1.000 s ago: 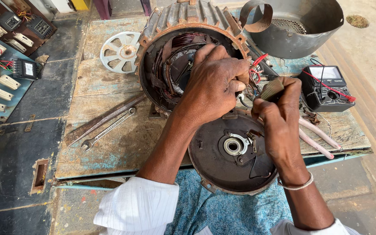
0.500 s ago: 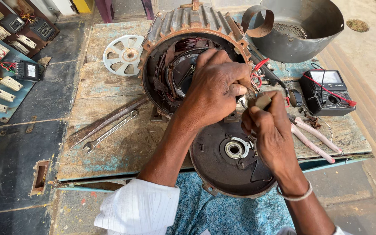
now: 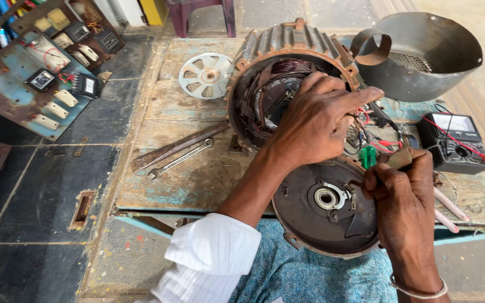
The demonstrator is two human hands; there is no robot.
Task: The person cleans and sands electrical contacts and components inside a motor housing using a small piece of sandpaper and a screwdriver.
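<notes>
A ribbed, rusty motor housing (image 3: 287, 45) lies on its side on a worn wooden bench (image 3: 186, 106), its copper windings showing. My left hand (image 3: 318, 120) rests on its open rim, fingers curled over the red and black wires (image 3: 366, 120), index finger stretched right. The dark round end cover (image 3: 310, 219) with a central bearing leans on the bench edge over my lap. My right hand (image 3: 402, 196) is at the cover's right rim, closed on a small brown-handled tool (image 3: 399, 159). A green handle (image 3: 369, 156) shows beside it.
A multimeter (image 3: 456, 143) with red leads sits at the right. A grey fan cover (image 3: 422, 56) stands behind it. Left of the motor are a white fan (image 3: 206, 74), a spanner (image 3: 178, 161) and a flat bar (image 3: 175, 147). A panel of switches and meters (image 3: 46, 78) lies on the floor.
My right hand has dropped from the wires by the housing down to the end cover's rim. My left hand stays on the housing, its index finger now stretched out.
</notes>
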